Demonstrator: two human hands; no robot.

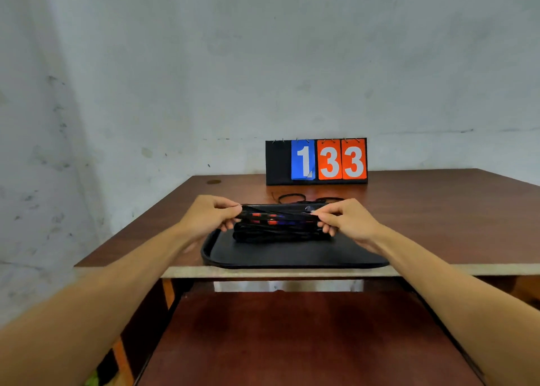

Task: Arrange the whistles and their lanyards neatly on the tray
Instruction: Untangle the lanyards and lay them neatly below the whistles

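Note:
A black tray [292, 255] lies at the front edge of the brown table. On it sits a bundle of black lanyards [277, 235] laid side by side, with red and blue whistles [267, 217] showing behind. My left hand [209, 214] pinches the left end of a stretched black lanyard [277, 211] just above the bundle. The right end of that lanyard is pinched by my right hand [346, 219], near a small silvery clip [309, 209]. Both hands hover over the tray's far half.
Another black cord [292, 197] lies looped on the table behind the tray. A flip scoreboard [317, 161] reading 1 33 stands at the back. The table edge [292, 272] runs just under the tray. A lower wooden shelf [292, 341] is beneath.

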